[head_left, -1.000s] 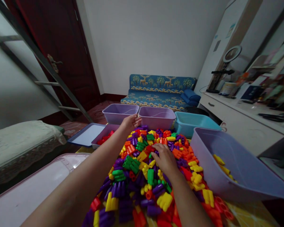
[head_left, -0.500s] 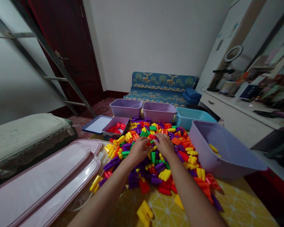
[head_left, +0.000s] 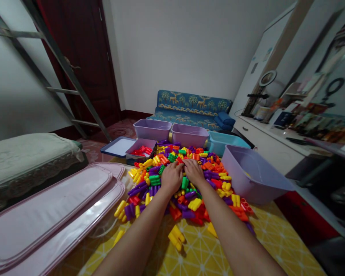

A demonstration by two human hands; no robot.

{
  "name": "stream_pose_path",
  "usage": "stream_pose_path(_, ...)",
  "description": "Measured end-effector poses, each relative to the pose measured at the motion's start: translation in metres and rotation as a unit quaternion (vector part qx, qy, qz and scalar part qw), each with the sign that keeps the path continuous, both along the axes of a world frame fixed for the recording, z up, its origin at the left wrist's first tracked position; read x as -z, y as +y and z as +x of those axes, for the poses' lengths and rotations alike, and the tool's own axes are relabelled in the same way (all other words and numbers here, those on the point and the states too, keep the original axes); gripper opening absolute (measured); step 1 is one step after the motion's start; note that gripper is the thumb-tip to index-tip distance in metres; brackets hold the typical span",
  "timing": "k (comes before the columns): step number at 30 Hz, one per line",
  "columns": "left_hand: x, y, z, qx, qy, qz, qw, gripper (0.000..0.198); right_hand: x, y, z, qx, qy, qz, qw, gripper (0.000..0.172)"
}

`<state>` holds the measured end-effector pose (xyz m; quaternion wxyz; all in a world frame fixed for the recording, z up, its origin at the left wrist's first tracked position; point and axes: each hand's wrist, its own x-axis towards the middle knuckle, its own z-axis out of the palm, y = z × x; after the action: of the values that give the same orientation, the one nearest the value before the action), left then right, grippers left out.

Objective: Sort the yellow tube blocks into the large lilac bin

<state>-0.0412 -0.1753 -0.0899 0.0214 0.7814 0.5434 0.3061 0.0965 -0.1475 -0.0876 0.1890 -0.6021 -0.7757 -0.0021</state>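
A heap of coloured plastic blocks [head_left: 215,180] covers the yellow tablecloth [head_left: 209,257]. My left hand [head_left: 171,177] and my right hand [head_left: 194,171] lie side by side on the middle of the heap. Their fingers curl down among the blocks, with the fingertips hidden, so I cannot make out what they grip. A small purple bin with red blocks [head_left: 140,151] stands at the heap's far left. On the right, a large tilted purple bin [head_left: 253,176] touches the heap. One yellow block [head_left: 176,237] lies apart, between my forearms.
Two purple bins [head_left: 152,129] [head_left: 189,135] and a blue bin [head_left: 225,142] line the far edge, with a blue lid [head_left: 117,147] beside them. Pink lids [head_left: 54,207] are stacked at the left. Beyond are a bed [head_left: 25,157], a ladder [head_left: 66,65], a sofa [head_left: 192,109] and a white desk [head_left: 270,143].
My left hand came back from the far bins to the middle of the heap, beside my right hand. The view has drawn back, showing more of the table and the pink lids.
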Motion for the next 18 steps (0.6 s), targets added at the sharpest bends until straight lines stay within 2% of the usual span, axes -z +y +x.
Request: stream_pose_path(18, 0.0053, 0.0023, 0.0003, -0.007, 0.009, 0.017, 1.000, 0.036, 0.0039, 0.0016, 0.0019, -0.001, 0.014, 0.010, 1.000, 0.040)
